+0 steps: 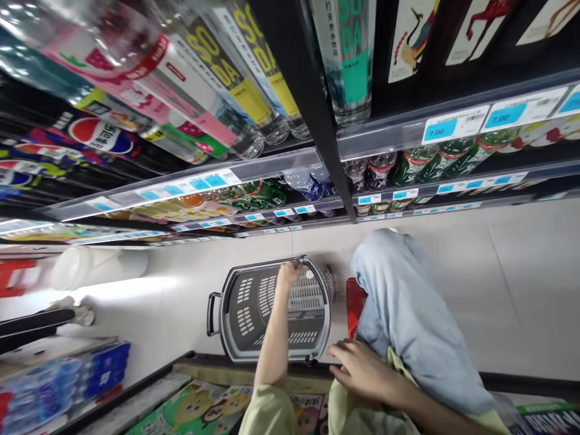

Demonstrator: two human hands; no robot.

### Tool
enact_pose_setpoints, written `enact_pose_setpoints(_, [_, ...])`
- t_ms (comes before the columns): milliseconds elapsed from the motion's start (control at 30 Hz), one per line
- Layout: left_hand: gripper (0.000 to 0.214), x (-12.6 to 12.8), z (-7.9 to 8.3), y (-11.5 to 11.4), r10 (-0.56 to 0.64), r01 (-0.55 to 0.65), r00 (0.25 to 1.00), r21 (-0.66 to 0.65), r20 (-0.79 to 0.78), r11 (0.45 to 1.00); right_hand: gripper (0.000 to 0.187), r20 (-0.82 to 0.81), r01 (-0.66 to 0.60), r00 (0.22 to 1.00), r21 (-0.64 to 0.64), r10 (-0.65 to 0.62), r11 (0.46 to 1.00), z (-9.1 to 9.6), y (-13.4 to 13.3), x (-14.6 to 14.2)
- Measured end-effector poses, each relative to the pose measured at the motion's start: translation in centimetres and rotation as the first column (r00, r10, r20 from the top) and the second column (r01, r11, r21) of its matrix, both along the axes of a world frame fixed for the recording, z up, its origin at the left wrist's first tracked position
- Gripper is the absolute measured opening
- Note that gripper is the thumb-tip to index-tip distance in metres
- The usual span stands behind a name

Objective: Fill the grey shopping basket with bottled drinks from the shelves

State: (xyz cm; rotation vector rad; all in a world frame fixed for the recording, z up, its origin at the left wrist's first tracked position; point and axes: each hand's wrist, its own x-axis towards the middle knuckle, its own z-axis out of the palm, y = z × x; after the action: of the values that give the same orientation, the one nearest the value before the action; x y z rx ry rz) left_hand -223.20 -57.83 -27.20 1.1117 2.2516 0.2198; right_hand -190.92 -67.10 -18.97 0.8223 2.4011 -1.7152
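A grey plastic shopping basket stands on the pale floor below me, and I see nothing inside it. My left hand reaches down to its far rim, fingers closed round the thin handle bar there. My right hand lies flat with fingers apart on my own leg, at the edge of light-blue jeans and a pale green garment. A red object sits between the basket and my knee, partly hidden.
Drink shelves with price tags fill the top: soda bottles, a Pepsi bottle, green bottles. A black shelf upright divides them. Blue-wrapped bottle packs lie lower left, colourful cartons at the bottom.
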Motion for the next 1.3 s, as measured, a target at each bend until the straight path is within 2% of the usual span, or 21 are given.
enact_pose_setpoints(67, [0.027, -1.0, 3.8, 1.4, 0.036, -0.03, 0.997, 0.092, -0.065, 0.995, 0.024, -0.035, -0.007, 0.999, 0.101, 0.011, 0.995, 0.7, 0.2, 0.6])
enact_pose_setpoints(100, [0.027, -1.4, 5.9, 2.5, 0.077, -0.048, 0.989, 0.218, -0.124, 0.975, 0.024, -0.072, -0.014, 0.997, 0.176, 0.027, 0.984, 1.1, 0.2, 1.3])
enact_pose_setpoints(133, [0.027, -1.7, 8.0, 3.8, 0.102, -0.034, 0.982, 0.375, -0.162, 0.926, 0.026, -0.115, -0.01, 0.993, 0.261, 0.041, 0.965, 1.5, -0.1, 2.3])
enact_pose_setpoints(200, [0.035, -1.8, 12.0, 7.1, 0.087, 0.078, 0.971, 0.634, -0.224, 0.769, 0.03, -0.186, 0.078, 0.982, 0.448, 0.008, 0.89, 1.9, -1.1, 5.0])
enact_pose_setpoints(233, [0.042, -1.7, 13.8, 8.9, 0.074, 0.128, 0.965, 0.702, -0.25, 0.7, 0.03, -0.207, 0.177, 0.976, 0.537, -0.075, 0.825, 1.9, -1.8, 6.6])
enact_pose_setpoints(267, [0.048, -1.4, 15.2, 10.8, 0.065, 0.159, 0.962, 0.738, -0.265, 0.656, 0.029, -0.221, 0.29, 0.956, 0.627, -0.193, 0.723, 1.7, -2.6, 8.2])
enact_pose_setpoints(300, [0.053, -1.0, 16.4, 12.7, 0.058, 0.175, 0.96, 0.753, -0.272, 0.634, 0.025, -0.217, 0.384, 0.917, 0.711, -0.335, 0.589, 1.4, -3.4, 9.8])
enact_pose_setpoints(333, [0.056, -0.6, 17.2, 14.5, 0.047, 0.184, 0.961, 0.756, -0.273, 0.629, 0.021, -0.208, 0.428, 0.868, 0.773, -0.45, 0.469, 1.0, -4.1, 11.3])
enact_pose_setpoints(400, [0.059, 0.4, 18.1, 17.8, -0.005, 0.198, 0.968, 0.749, -0.251, 0.632, 0.022, -0.192, 0.439, 0.79, 0.84, -0.582, 0.319, 0.1, -5.1, 13.3])
enact_pose_setpoints(533, [0.054, 2.1, 17.8, 22.1, -0.03, 0.161, 0.982, 0.73, -0.189, 0.664, 0.036, -0.233, 0.422, 0.708, 0.897, -0.667, 0.135, -0.6, -5.4, 14.2])
enact_pose_setpoints(600, [0.055, 2.3, 17.7, 22.9, -0.008, 0.141, 0.983, 0.719, -0.185, 0.681, 0.047, -0.289, 0.441, 0.654, 0.896, -0.699, 0.042, -0.3, -5.0, 14.1])
enact_pose_setpoints(667, [0.056, 2.4, 17.8, 23.1, 0.003, 0.141, 0.98, 0.71, -0.198, 0.69, 0.059, -0.342, 0.479, 0.599, 0.878, -0.724, -0.019, 0.1, -4.7, 14.2])
enact_pose_setpoints(767, [0.051, 2.6, 18.2, 22.3, -0.024, 0.173, 0.976, 0.702, -0.217, 0.691, 0.073, -0.392, 0.544, 0.522, 0.837, -0.757, -0.058, 0.7, -4.3, 14.5])
enact_pose_setpoints(867, [0.046, 3.3, 18.7, 20.7, -0.036, 0.208, 0.964, 0.667, -0.262, 0.716, 0.085, -0.437, 0.626, 0.465, 0.777, -0.77, -0.064, 0.8, -4.0, 14.9])
enact_pose_setpoints(967, [0.044, 4.2, 19.2, 18.9, -0.033, 0.246, 0.938, 0.599, -0.344, 0.762, 0.087, -0.441, 0.66, 0.481, 0.751, -0.757, -0.018, 0.6, -3.7, 15.0])
enact_pose_setpoints(1033, [0.041, 4.6, 19.4, 17.9, -0.035, 0.256, 0.93, 0.578, -0.365, 0.774, 0.082, -0.417, 0.656, 0.509, 0.754, -0.753, 0.025, 0.4, -3.5, 15.1])
enact_pose_setpoints(1133, [0.036, 4.9, 19.4, 17.0, -0.013, 0.236, 0.934, 0.588, -0.358, 0.774, 0.08, -0.427, 0.67, 0.517, 0.742, -0.741, 0.04, 0.1, -3.5, 15.3])
enact_pose_setpoints(1200, [0.032, 4.9, 19.3, 17.0, 0.027, 0.209, 0.935, 0.611, -0.353, 0.763, 0.081, -0.475, 0.699, 0.494, 0.715, -0.729, 0.008, -0.1, -3.8, 15.5])
enact_pose_setpoints(1300, [0.027, 4.7, 19.0, 17.6, 0.054, 0.193, 0.943, 0.67, -0.329, 0.716, 0.08, -0.524, 0.744, 0.447, 0.668, -0.725, -0.024, -0.2, -4.5, 15.9])
